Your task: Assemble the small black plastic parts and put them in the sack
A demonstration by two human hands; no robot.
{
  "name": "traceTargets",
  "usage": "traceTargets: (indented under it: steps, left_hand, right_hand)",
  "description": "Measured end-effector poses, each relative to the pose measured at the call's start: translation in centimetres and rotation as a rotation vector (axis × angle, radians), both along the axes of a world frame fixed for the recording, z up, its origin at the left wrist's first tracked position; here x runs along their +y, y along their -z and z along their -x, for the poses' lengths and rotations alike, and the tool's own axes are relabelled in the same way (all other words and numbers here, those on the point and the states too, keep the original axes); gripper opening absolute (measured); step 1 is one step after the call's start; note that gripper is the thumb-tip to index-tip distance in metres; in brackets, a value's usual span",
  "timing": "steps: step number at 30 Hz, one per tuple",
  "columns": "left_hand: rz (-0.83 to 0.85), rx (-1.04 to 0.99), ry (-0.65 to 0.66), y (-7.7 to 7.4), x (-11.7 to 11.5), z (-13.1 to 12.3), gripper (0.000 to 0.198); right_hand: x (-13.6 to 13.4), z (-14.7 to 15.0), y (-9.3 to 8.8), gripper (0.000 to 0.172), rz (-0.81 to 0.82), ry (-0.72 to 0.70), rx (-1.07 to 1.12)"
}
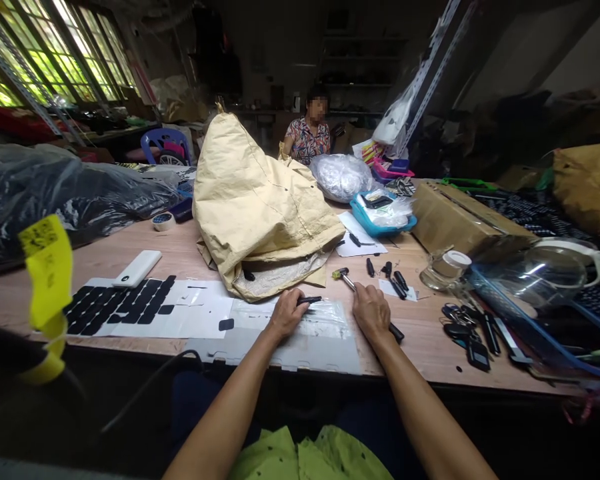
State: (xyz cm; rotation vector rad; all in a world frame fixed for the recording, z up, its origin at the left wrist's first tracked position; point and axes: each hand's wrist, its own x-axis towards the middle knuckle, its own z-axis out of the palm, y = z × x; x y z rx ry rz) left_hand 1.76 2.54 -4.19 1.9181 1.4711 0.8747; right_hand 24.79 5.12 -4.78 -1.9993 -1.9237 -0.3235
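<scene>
Across the near side of the wide wooden table [415, 363], work space is tight: a big paper sack [260, 200] stands just beyond the hands, its open mouth slumped toward them, so any swing of a tool is best kept short and clear of that edge. Nearer lie a white sheet [200, 313] with rows of black pads and, beside it, a grey board [290, 357] with clear plastic film [333, 321] over part of it; the film looks slick, so a part set there would probably need steadying. The left hand [286, 315] is mostly curled above the film, thumb and fingers pinched on a slim black piece that points rightward; the palm is hidden. The right hand [371, 312] is closed around the hammer [349, 283], back upward, with the head jutting out beyond the knuckles and the black grip end showing behind the wrist. Such a choked-up hold should favour light, controlled taps over force, though sliding back onto the grip would give more weight. The slim black piece [309, 300] is small, so the left fingertips should sit well behind its free end, away from the hammer's head.
</scene>
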Motion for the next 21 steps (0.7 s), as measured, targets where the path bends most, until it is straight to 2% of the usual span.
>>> traceTargets:
  steps: [3,7,10,13,15,17,18,19,21]
  left_hand:
    - [0.02,-0.047,-0.05,0.4,-0.1,0.1,0.017]
    - [0.006,-0.045,-0.005,0.4,0.2,0.2,0.024]
    - [-0.021,-0.025,-0.006,-0.8,-0.5,0.0,0.02]
    - [-0.118,-0.08,-0.012,-2.2,-3.3,-0.8,0.019]
    - [-0.199,-0.147,0.096,-2.3,-6.4,-1.6,0.018]
    - [-0.281,-0.201,0.33,-1.3,-9.9,-2.5,0.017]
    - [-0.309,-0.2,0.484,-0.3,-11.5,-2.9,0.018]
    - [-0.297,-0.164,0.582,0.9,-12.9,-3.2,0.019]
    - [-0.184,-0.074,0.681,3.6,-14.7,-3.5,0.023]
  right_hand:
    - [0.3,0.3,0.6,0.026,-0.031,0.033,-0.019]
    - [0.1,0.5,0.7,0.026,-0.034,0.047,-0.024]
    - [0.1,0.6,0.5,0.026,-0.023,0.049,-0.033]
    - [0.0,0.7,0.3,0.026,-0.023,0.054,-0.045]
    - [0.0,0.7,0.3,0.026,-0.024,0.053,-0.051]
    - [-0.1,0.8,0.2,0.026,-0.02,0.054,-0.055]
    - [-0.1,0.8,0.2,0.026,-0.018,0.054,-0.056]
    - [-0.1,0.8,0.2,0.026,-0.017,0.055,-0.057]
    - [0.0,0.8,0.3,0.026,-0.018,0.057,-0.057]
